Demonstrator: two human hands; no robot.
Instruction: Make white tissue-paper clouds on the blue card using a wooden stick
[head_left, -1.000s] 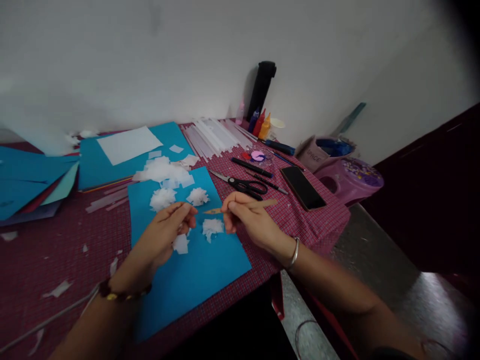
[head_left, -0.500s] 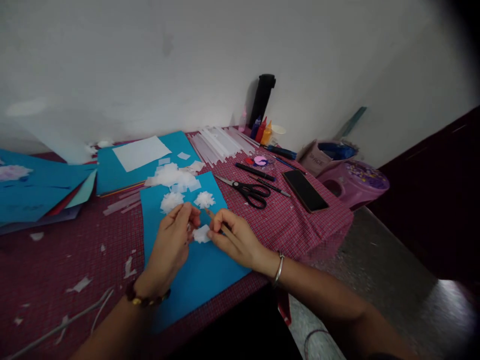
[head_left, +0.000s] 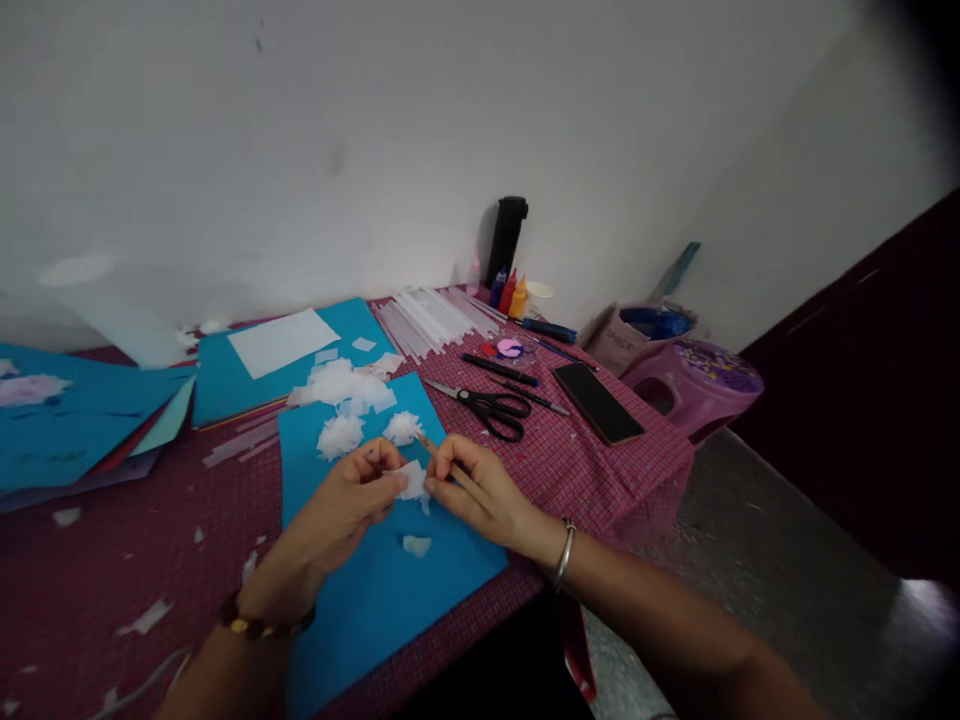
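My left hand [head_left: 358,492] pinches small white tissue paper pieces [head_left: 412,482] between thumb and fingers above a blue sheet [head_left: 360,620]. Close on the other side, my right hand [head_left: 474,487] grips a thin wooden stick [head_left: 466,482], its far end pointing up and left. The right fingertips meet the paper's edge; whether they hold it too, I cannot tell. Just beyond the hands, two fluffy white paper tufts lie on the sheet, a left tuft [head_left: 341,437] and a right tuft [head_left: 403,428]. A loose white scrap [head_left: 416,546] lies below the fingers.
Black-handled scissors [head_left: 487,405], pens [head_left: 501,370] and a phone [head_left: 598,402] lie to the right. A tissue pile [head_left: 341,383] and white strips [head_left: 435,322] are farther back. Paint bottles [head_left: 508,292] stand near the wall. Blue folded paper [head_left: 90,410] is at left.
The left hand now has white tissue pieces between its fingers, lifted off the sheet. A loose scrap shows below the hands. The view has tilted up slightly.
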